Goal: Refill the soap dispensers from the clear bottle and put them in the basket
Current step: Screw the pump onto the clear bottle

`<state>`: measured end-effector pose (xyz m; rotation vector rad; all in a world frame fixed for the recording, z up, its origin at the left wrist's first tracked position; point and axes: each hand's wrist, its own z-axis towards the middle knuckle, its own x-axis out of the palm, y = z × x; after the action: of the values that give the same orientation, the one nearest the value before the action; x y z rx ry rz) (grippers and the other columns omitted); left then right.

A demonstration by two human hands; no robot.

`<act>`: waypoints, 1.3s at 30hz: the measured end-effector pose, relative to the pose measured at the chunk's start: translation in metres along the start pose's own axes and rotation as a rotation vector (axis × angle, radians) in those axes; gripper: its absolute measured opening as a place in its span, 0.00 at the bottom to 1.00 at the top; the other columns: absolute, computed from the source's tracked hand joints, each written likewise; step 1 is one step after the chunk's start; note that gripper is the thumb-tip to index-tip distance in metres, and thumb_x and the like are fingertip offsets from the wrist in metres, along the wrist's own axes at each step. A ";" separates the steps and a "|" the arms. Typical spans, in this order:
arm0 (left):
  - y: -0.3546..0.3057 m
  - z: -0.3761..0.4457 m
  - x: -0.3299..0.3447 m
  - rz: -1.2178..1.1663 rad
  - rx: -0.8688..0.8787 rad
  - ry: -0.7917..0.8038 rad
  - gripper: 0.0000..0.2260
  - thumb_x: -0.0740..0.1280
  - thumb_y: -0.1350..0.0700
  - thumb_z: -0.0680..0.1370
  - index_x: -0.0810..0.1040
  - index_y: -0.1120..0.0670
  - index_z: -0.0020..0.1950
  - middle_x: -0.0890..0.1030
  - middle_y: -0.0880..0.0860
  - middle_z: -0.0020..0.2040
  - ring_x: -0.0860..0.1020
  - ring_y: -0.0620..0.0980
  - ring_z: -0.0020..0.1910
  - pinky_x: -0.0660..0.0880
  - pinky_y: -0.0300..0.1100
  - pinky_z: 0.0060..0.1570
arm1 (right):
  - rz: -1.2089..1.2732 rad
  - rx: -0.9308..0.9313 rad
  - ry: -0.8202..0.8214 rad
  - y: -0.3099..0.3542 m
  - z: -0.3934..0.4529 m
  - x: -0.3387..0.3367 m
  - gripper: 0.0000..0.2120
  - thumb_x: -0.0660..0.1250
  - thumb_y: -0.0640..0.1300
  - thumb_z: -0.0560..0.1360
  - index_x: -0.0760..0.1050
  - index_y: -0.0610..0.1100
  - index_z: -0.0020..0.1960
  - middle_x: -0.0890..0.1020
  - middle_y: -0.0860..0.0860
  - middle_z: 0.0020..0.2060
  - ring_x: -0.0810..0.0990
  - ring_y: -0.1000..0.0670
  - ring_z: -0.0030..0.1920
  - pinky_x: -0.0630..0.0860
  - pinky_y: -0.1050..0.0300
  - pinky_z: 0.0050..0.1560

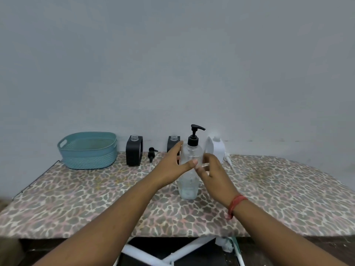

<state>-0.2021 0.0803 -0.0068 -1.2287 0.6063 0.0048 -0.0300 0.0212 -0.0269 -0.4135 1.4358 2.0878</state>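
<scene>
**Inspector:** State the condition of the hands.

**Assistant:** The left hand is spread, fingers extended toward the tall clear plastic bottle with the black pump top, its thumb lying across the bottle's front. Whether the fingers press the far side, I cannot tell. The right hand is loosely open just beside the bottle's right flank, fingertips at or near the plastic; no firm grip is evident.

**Inspector:** Where does the bottle stand?

**Assistant:** Upright on the leopard-print tabletop, between the two hands, with only a shallow layer of liquid at its base. In my judgement, one hand is placed to steady the body so the other can deal with the pump.

**Inspector:** And the dispensers?

**Assistant:** Beyond the left hand stands a black rounded-square dispenser with an open clear neck; its loose black pump head with tube lies beside it, presumably removed to allow filling. A second black dispenser sits directly behind the left fingertips, partly hidden. Beyond the right hand is a white dispenser, also uncapped, with a white pump part lying next to it.

**Inspector:** The basket?

**Assistant:** A teal woven-pattern plastic basket with handle cut-outs sits well to the left of the left hand, against the wall. No dispenser is visible in it.
</scene>
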 end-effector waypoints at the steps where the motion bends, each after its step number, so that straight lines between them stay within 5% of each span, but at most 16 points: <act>1: -0.001 0.003 0.001 0.027 0.008 0.002 0.41 0.71 0.32 0.73 0.55 0.39 0.81 0.65 0.42 0.78 0.69 0.46 0.74 0.71 0.52 0.70 | -0.001 0.001 -0.022 0.000 0.003 -0.007 0.20 0.59 0.58 0.81 0.67 0.49 0.68 0.74 0.53 0.63 0.76 0.57 0.57 0.71 0.68 0.49; 6: -0.006 0.009 0.010 0.067 0.069 -0.012 0.35 0.69 0.36 0.77 0.58 0.40 0.79 0.63 0.41 0.77 0.67 0.42 0.70 0.66 0.43 0.67 | 0.126 -0.029 -0.055 0.023 0.031 -0.027 0.17 0.59 0.56 0.82 0.72 0.47 0.65 0.78 0.53 0.59 0.77 0.57 0.58 0.72 0.65 0.53; 10: 0.007 0.013 0.014 0.069 0.114 -0.056 0.30 0.69 0.36 0.77 0.63 0.40 0.76 0.67 0.41 0.75 0.68 0.40 0.72 0.68 0.46 0.71 | 0.042 -0.038 -0.040 0.028 0.058 -0.017 0.12 0.67 0.55 0.78 0.77 0.50 0.58 0.79 0.53 0.54 0.78 0.56 0.55 0.75 0.58 0.56; 13: 0.010 0.013 0.015 0.049 0.094 -0.061 0.26 0.70 0.39 0.77 0.64 0.38 0.71 0.67 0.40 0.74 0.67 0.35 0.68 0.67 0.34 0.66 | 0.038 -0.036 -0.098 0.028 0.064 -0.009 0.11 0.70 0.53 0.76 0.79 0.48 0.54 0.78 0.51 0.51 0.79 0.53 0.52 0.75 0.57 0.54; 18: 0.010 0.014 0.013 0.045 0.105 -0.057 0.29 0.71 0.43 0.78 0.61 0.40 0.75 0.65 0.37 0.69 0.65 0.28 0.63 0.63 0.30 0.62 | 0.058 -0.063 -0.129 0.032 0.063 -0.012 0.08 0.72 0.51 0.76 0.78 0.47 0.48 0.79 0.49 0.47 0.78 0.52 0.48 0.74 0.60 0.49; 23: 0.010 0.015 0.011 0.068 0.104 -0.058 0.26 0.71 0.41 0.76 0.63 0.36 0.71 0.70 0.42 0.71 0.70 0.39 0.66 0.66 0.30 0.57 | 0.015 -0.107 -0.060 0.036 0.065 -0.018 0.06 0.69 0.50 0.77 0.76 0.48 0.47 0.75 0.55 0.45 0.75 0.58 0.44 0.69 0.65 0.44; 28: 0.009 0.014 0.009 0.062 0.113 -0.050 0.23 0.72 0.41 0.77 0.65 0.33 0.67 0.72 0.37 0.66 0.73 0.36 0.64 0.68 0.31 0.57 | 0.110 -0.107 0.101 0.029 0.071 -0.028 0.08 0.69 0.50 0.78 0.80 0.47 0.53 0.80 0.51 0.53 0.80 0.50 0.54 0.75 0.56 0.56; 34: 0.012 0.017 0.010 0.024 0.131 -0.038 0.32 0.72 0.40 0.76 0.63 0.40 0.76 0.72 0.39 0.71 0.72 0.40 0.69 0.70 0.39 0.66 | 0.175 -0.068 0.336 0.026 0.083 -0.046 0.11 0.66 0.49 0.80 0.81 0.47 0.59 0.80 0.53 0.58 0.79 0.56 0.60 0.72 0.55 0.66; 39: 0.013 0.017 0.011 0.045 0.123 -0.055 0.26 0.71 0.39 0.76 0.65 0.37 0.71 0.73 0.39 0.68 0.73 0.38 0.67 0.71 0.38 0.63 | 0.162 -0.050 0.162 0.028 0.077 -0.034 0.18 0.73 0.53 0.75 0.76 0.49 0.62 0.79 0.53 0.59 0.79 0.57 0.58 0.75 0.58 0.61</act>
<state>-0.1897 0.0959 -0.0196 -1.0927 0.5781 0.0386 -0.0151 0.0756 0.0417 -0.5113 1.5579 2.2664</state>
